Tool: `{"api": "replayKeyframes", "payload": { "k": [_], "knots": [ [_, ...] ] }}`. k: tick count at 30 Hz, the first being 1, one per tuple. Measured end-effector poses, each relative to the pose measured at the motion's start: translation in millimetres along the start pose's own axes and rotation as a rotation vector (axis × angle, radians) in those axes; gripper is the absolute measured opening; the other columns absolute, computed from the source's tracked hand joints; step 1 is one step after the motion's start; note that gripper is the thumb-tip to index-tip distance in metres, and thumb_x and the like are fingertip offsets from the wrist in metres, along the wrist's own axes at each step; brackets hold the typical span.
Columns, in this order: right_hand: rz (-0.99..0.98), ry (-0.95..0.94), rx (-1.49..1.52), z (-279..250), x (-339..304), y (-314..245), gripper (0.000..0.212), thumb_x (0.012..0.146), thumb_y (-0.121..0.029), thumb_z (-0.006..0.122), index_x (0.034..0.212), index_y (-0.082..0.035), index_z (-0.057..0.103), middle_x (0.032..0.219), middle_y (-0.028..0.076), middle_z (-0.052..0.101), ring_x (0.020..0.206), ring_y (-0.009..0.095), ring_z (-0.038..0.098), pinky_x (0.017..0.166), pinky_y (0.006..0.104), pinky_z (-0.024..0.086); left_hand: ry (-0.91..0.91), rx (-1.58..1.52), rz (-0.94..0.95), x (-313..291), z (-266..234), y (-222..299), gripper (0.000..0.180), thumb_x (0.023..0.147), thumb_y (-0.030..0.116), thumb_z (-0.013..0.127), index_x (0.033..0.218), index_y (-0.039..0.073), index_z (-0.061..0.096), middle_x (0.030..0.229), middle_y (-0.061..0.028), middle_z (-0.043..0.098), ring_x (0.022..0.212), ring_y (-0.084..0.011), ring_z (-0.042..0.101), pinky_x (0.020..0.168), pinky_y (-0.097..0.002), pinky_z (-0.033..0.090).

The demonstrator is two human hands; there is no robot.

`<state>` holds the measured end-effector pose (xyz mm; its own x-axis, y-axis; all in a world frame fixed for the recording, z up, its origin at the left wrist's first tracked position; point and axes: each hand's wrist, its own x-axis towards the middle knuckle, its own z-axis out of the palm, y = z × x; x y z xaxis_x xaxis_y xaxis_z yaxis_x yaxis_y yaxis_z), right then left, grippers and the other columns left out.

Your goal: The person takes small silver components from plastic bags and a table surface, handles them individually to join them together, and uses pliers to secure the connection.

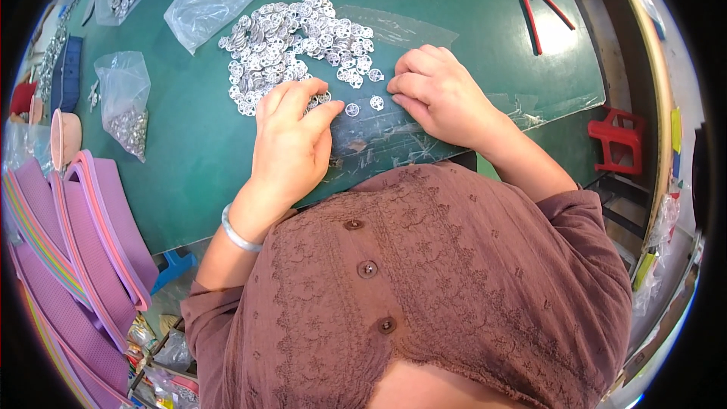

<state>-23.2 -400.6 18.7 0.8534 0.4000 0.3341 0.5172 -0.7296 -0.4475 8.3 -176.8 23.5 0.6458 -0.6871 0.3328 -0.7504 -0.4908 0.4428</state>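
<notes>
A heap of small round silver openwork charms [265,53] lies on the green table. My left hand [291,132] rests at the heap's near edge, thumb and forefinger apart, with a few charms showing in the gap. Just right of its thumb lies a single charm [352,110], and another loose charm [377,103] sits between my two hands. My right hand [439,95] is on the table to the right, fingers curled and pressed together. Whatever its fingertips may hold is hidden. A charm [375,75] lies just beyond those fingertips.
Red-handled pliers [534,11] lie at the far right. A clear plastic bag [219,0] lies behind the heap; a bag of small metal parts [127,117] is to the left. Purple padded straps [98,235] crowd the left side, and a red stool [617,140] stands beyond the table's right edge.
</notes>
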Motion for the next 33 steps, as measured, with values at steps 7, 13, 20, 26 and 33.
{"api": "replayKeyframes", "payload": {
  "k": [7, 13, 20, 26, 33],
  "knots": [
    [0.03, -0.026, -0.005, 8, 4, -10, 0.015, 0.066, -0.019, 0.066, 0.072, -0.006, 0.059, 0.078, 0.006, 0.051, 0.077, 0.024, 0.049, 0.068, 0.0345, 0.038, 0.031, -0.003, -0.04, -5, 1, -4, 0.023, 0.064, -0.002, 0.057, 0.085, 0.004, 0.062, 0.099, -0.0101, 0.054, 0.095, -0.028, 0.048, 0.082, -0.0371, 0.036],
    [0.062, -0.049, -0.049, 10, 6, -12, 0.011, 0.07, -0.017, 0.063, 0.07, -0.007, 0.06, 0.076, 0.006, 0.051, 0.076, 0.024, 0.05, 0.067, 0.0342, 0.038, 0.04, -0.018, -0.061, -7, 0, -4, 0.022, 0.064, -0.002, 0.057, 0.086, 0.004, 0.061, 0.098, -0.0101, 0.054, 0.094, -0.0274, 0.049, 0.082, -0.0372, 0.035],
    [0.074, -0.007, -0.042, 9, 2, -6, 0.008, 0.072, -0.014, 0.059, 0.071, -0.007, 0.061, 0.073, 0.004, 0.052, 0.073, 0.023, 0.051, 0.067, 0.0335, 0.038, 0.054, -0.026, -0.052, -9, -1, -3, 0.022, 0.065, -0.003, 0.057, 0.086, 0.003, 0.061, 0.097, -0.0096, 0.054, 0.092, -0.027, 0.049, 0.081, -0.0367, 0.036],
    [0.081, 0.009, -0.017, 9, 1, -6, 0.008, 0.074, -0.014, 0.059, 0.072, -0.007, 0.061, 0.074, 0.004, 0.052, 0.073, 0.023, 0.051, 0.066, 0.0337, 0.037, 0.044, -0.022, -0.058, -8, -3, 0, 0.02, 0.069, -0.003, 0.055, 0.087, 0.002, 0.061, 0.096, -0.0112, 0.055, 0.091, -0.0278, 0.05, 0.081, -0.0356, 0.037],
    [0.108, 0.004, -0.038, 7, 3, -8, 0.008, 0.073, -0.012, 0.057, 0.07, -0.005, 0.06, 0.072, 0.006, 0.053, 0.073, 0.024, 0.051, 0.065, 0.0337, 0.036, 0.041, -0.022, -0.067, -7, -4, 2, 0.019, 0.07, -0.003, 0.055, 0.087, 0.002, 0.061, 0.095, -0.0111, 0.055, 0.091, -0.0276, 0.05, 0.081, -0.0354, 0.037]
  ]
}}
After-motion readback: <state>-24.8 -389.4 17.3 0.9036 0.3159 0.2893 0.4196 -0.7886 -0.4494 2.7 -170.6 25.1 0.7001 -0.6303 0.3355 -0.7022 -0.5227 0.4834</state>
